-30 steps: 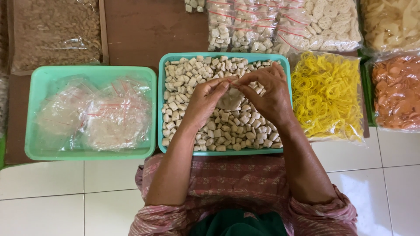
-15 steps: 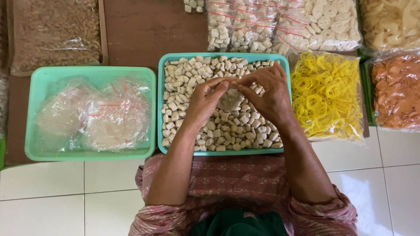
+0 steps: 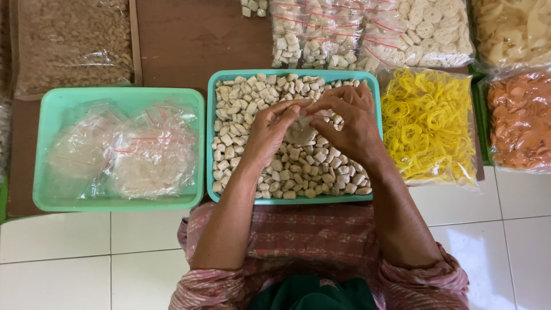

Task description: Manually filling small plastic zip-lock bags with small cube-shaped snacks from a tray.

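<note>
While both hands meet over the teal tray (image 3: 213,172) of pale, chalky cracker cubes (image 3: 298,172), left hand (image 3: 270,129) and right hand (image 3: 350,123) pinch a small clear bag (image 3: 299,133); glossy yellow ring crackers (image 3: 427,126) at 3 o'clock.

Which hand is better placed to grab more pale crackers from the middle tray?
Left, probably. The left hand sits low over the cracker pieces in the middle tray. The right hand arches higher, its fingers pinching the small clear bag both hands hold.

Two green trays (image 3: 117,97) (image 3: 229,77) and two hands (image 3: 270,129) (image 3: 350,123).
</note>
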